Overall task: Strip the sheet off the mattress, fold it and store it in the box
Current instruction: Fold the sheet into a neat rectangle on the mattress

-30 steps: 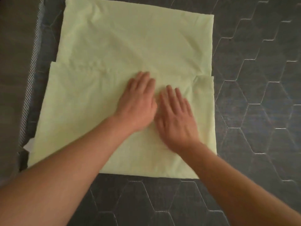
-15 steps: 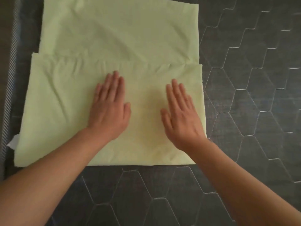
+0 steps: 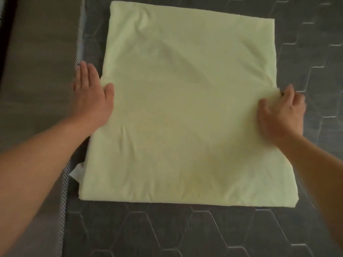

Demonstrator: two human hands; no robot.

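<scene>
The pale yellow-green sheet (image 3: 185, 108) lies folded into a flat rectangle on the dark quilted mattress (image 3: 185, 229). My left hand (image 3: 91, 97) rests flat at the sheet's left edge. Its thumb lies on the fabric and its straight fingers lie on the mattress beside it. My right hand (image 3: 282, 112) is at the right edge, with curled fingers pinching a small bunch of the fabric there. No box is in view.
The mattress's striped piped edge (image 3: 78, 43) runs down the left, with a grey surface (image 3: 37, 71) beyond it. A small white tag (image 3: 77, 171) sticks out under the sheet's lower left corner. Bare mattress lies to the right and in front of the sheet.
Both hands slid outward from the sheet's middle to its left and right edges. The right hand closed on the edge. The stepped upper layer now looks like one flat rectangle.
</scene>
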